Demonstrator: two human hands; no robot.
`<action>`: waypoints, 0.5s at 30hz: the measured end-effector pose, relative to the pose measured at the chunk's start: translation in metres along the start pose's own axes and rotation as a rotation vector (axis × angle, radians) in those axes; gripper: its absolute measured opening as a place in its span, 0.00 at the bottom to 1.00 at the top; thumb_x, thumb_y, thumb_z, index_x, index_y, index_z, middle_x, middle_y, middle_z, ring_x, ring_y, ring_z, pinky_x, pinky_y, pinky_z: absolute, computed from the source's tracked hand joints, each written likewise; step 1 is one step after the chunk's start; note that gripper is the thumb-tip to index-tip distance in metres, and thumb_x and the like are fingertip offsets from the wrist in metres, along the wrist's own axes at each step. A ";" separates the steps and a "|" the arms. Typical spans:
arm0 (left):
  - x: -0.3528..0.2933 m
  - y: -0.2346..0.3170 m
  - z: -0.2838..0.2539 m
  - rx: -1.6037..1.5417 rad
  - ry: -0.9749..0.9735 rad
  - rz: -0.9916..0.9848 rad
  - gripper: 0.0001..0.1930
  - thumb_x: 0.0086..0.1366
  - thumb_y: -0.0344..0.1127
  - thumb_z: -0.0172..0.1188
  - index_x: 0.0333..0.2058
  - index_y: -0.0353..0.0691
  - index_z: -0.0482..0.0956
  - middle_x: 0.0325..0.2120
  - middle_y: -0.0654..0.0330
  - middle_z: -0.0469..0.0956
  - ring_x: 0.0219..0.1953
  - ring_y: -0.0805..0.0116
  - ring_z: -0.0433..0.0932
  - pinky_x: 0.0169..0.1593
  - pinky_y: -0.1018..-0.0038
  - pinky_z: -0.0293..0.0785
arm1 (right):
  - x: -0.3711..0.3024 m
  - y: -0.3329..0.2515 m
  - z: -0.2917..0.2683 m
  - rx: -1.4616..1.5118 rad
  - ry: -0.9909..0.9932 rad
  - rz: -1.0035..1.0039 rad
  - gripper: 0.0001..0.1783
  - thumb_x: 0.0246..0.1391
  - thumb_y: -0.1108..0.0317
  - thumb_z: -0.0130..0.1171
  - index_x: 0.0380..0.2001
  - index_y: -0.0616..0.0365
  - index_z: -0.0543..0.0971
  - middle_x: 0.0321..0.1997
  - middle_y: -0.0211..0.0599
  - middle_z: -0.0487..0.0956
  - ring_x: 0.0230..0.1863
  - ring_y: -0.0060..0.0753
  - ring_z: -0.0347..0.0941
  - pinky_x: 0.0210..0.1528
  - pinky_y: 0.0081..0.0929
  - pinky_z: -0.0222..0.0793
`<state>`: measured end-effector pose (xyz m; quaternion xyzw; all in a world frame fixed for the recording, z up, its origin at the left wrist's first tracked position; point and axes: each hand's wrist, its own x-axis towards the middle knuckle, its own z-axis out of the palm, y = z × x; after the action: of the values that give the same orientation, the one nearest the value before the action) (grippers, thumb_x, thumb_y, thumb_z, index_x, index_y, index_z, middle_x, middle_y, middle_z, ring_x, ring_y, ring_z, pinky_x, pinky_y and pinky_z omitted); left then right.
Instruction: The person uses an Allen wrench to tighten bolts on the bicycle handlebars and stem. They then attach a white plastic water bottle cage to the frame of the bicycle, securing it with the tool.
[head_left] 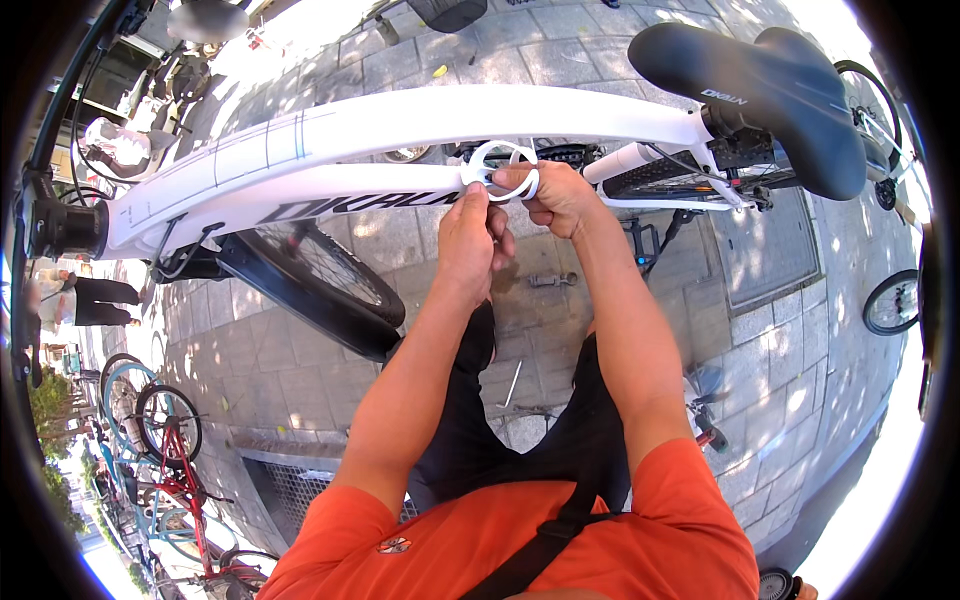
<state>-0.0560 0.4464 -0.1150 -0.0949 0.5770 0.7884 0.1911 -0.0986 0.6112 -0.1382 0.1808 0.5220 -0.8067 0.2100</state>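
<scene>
A white bicycle frame [400, 118] with dark lettering on its lower tube stretches across the view in front of me. At that lower tube is a looped white piece that looks like a bottle cage [484, 160]. My right hand [562, 198] is closed on the cage's right side, thumb and fingers pinching its loop. Close beside it, my left hand [468, 242] is closed with the thumb and fingertips at the cage's lower left, against the tube. What those left fingertips pinch is too small to make out.
A black saddle [750, 105] rises at the upper right. The front wheel [325, 270] lies left of my hands. On the paving are a small metal part [552, 281] and a thin rod [514, 383]. A red bicycle [190, 490] stands among others at the lower left.
</scene>
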 end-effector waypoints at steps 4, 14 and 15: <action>-0.004 0.001 0.003 -0.004 0.025 -0.004 0.21 0.83 0.50 0.42 0.35 0.41 0.70 0.23 0.65 0.69 0.17 0.73 0.71 0.16 0.76 0.57 | 0.004 0.003 -0.003 -0.006 0.008 -0.008 0.14 0.48 0.61 0.81 0.31 0.51 0.84 0.21 0.21 0.75 0.15 0.12 0.55 0.16 0.19 0.43; -0.002 -0.003 0.006 -0.038 0.074 -0.017 0.21 0.82 0.51 0.43 0.34 0.42 0.70 0.23 0.65 0.69 0.16 0.73 0.70 0.16 0.76 0.57 | 0.002 -0.003 -0.002 -0.117 0.044 0.022 0.19 0.42 0.55 0.85 0.29 0.50 0.84 0.19 0.19 0.71 0.16 0.14 0.54 0.18 0.21 0.43; -0.003 -0.002 0.007 -0.036 0.086 -0.024 0.21 0.82 0.51 0.43 0.34 0.42 0.70 0.23 0.65 0.70 0.16 0.73 0.70 0.16 0.76 0.57 | 0.003 -0.003 -0.003 -0.138 0.040 0.030 0.19 0.42 0.54 0.85 0.29 0.50 0.84 0.19 0.19 0.71 0.16 0.13 0.54 0.18 0.21 0.43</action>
<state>-0.0518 0.4529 -0.1138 -0.1390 0.5691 0.7916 0.1737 -0.1021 0.6144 -0.1387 0.1898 0.5779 -0.7617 0.2234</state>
